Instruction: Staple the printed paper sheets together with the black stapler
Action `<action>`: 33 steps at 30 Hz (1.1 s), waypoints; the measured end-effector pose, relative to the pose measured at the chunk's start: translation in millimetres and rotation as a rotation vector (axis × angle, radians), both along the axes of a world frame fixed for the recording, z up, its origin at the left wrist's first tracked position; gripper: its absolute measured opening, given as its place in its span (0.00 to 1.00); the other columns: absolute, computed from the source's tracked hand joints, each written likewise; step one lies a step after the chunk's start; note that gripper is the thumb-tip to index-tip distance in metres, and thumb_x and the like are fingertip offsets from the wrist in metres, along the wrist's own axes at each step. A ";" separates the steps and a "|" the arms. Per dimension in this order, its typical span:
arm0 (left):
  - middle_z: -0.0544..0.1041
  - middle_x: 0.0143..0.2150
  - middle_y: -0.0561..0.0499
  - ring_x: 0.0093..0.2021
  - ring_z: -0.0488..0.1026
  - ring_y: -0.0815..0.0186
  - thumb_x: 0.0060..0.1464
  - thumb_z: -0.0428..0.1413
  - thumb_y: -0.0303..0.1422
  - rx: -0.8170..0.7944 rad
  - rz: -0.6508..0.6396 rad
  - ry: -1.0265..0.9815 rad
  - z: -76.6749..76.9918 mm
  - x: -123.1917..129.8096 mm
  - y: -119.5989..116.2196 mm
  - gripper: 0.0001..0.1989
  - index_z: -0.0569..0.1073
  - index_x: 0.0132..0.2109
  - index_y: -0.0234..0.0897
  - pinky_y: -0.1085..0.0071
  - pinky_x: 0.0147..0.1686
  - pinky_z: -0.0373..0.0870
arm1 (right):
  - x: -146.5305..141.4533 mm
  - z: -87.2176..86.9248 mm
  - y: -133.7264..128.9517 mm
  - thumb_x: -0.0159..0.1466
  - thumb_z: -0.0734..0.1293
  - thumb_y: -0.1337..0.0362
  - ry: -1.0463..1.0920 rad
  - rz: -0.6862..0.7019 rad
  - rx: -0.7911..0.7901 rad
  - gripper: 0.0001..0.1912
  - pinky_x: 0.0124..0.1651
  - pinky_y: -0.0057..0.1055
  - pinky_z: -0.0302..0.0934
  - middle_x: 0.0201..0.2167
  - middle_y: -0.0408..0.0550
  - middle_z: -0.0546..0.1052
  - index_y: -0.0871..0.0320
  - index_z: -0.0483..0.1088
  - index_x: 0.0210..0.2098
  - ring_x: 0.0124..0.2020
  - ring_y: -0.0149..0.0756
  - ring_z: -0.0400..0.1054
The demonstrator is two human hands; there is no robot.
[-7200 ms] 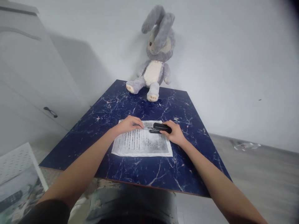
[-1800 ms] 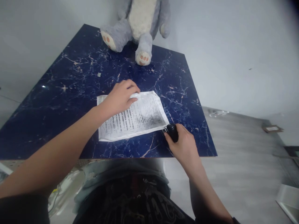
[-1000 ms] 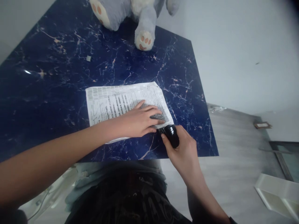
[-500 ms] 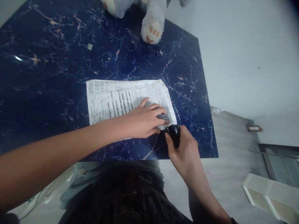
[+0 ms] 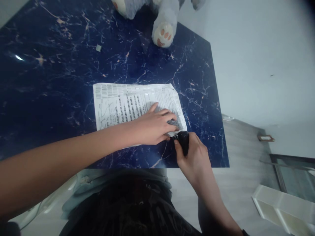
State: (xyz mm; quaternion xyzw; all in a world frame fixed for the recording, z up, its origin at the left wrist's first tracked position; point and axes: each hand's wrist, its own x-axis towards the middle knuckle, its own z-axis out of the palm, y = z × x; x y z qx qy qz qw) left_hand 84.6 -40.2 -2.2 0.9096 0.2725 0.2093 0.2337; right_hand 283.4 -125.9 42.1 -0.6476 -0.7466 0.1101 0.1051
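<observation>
A printed sheet of paper (image 5: pixel 123 108) lies on the dark blue marbled table (image 5: pixel 73 68). My left hand (image 5: pixel 159 126) rests palm down on its right part, with the fingers spread. At the sheet's lower right corner, my right hand (image 5: pixel 194 152) grips a black stapler-like tool (image 5: pixel 183 141), the thumb on its near side. The front end of the tool meets the paper's edge close to my left fingertips. My fingers partly hide the tool, so its exact kind is unclear. A small dark spot shows near the sheet's upper right corner.
A grey plush toy's leg with a paw-print foot (image 5: pixel 164 32) hangs over the far table edge. A small pale square scrap (image 5: pixel 98 48) lies at the back left. The table's right edge borders a pale floor with a white shelf-like piece (image 5: pixel 280 200).
The camera view has shifted slightly, so the table and toy sit a little farther right. Both hands, the sheet and the black tool keep nearly the same positions relative to one another.
</observation>
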 end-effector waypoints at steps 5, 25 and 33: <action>0.71 0.67 0.47 0.69 0.61 0.48 0.63 0.59 0.38 -0.056 0.013 -0.049 -3.9 1.7 0.6 0.23 0.71 0.64 0.49 0.43 0.71 0.34 | -8.9 0.4 2.6 0.72 0.60 0.56 -0.183 0.026 0.047 0.11 0.30 0.35 0.55 0.34 0.53 0.70 0.54 0.59 0.36 0.34 0.44 0.68; 0.71 0.67 0.45 0.65 0.68 0.51 0.56 0.66 0.44 -0.251 -0.115 -0.140 21.0 -32.0 26.8 0.24 0.76 0.59 0.47 0.53 0.66 0.61 | 66.8 43.5 11.6 0.68 0.65 0.56 -0.009 -0.162 0.312 0.13 0.35 0.36 0.57 0.34 0.51 0.75 0.55 0.64 0.47 0.33 0.46 0.70; 0.81 0.40 0.45 0.43 0.78 0.60 0.64 0.55 0.42 -0.326 0.686 -0.833 4.3 -62.2 70.3 0.14 0.78 0.40 0.37 0.63 0.48 0.73 | -33.5 35.0 139.5 0.65 0.67 0.67 0.143 0.590 0.098 0.06 0.40 0.33 0.58 0.40 0.52 0.76 0.57 0.66 0.42 0.37 0.40 0.69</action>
